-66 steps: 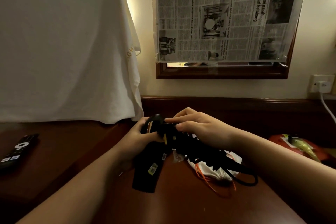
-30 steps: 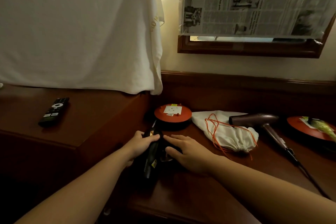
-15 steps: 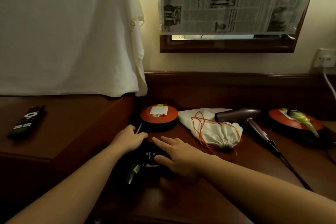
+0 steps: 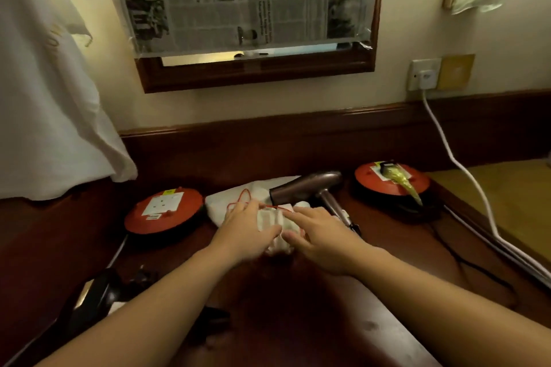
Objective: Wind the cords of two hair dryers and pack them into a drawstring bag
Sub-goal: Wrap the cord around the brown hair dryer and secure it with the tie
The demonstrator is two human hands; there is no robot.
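Note:
A white drawstring bag [image 4: 272, 222] with an orange cord lies in the middle of the dark wooden desk. My left hand [image 4: 243, 229] and my right hand [image 4: 317, 234] both grip its gathered mouth. Behind the bag lies a brown hair dryer [image 4: 307, 188], its handle pointing toward me and its black cord [image 4: 465, 265] trailing loose to the right. A black hair dryer [image 4: 95, 301] with its cord wound rests at the lower left, partly hidden by my left forearm.
Two red round discs [image 4: 164, 211] [image 4: 390, 179] sit left and right of the bag. A white cable [image 4: 459, 164] runs from the wall socket [image 4: 423, 74] down across the right side. White cloth [image 4: 44, 98] hangs at left.
Both hands let go of the black hair dryer, which stays at the lower left. They moved forward and to the right and took hold of the bag's mouth. The view shifted right.

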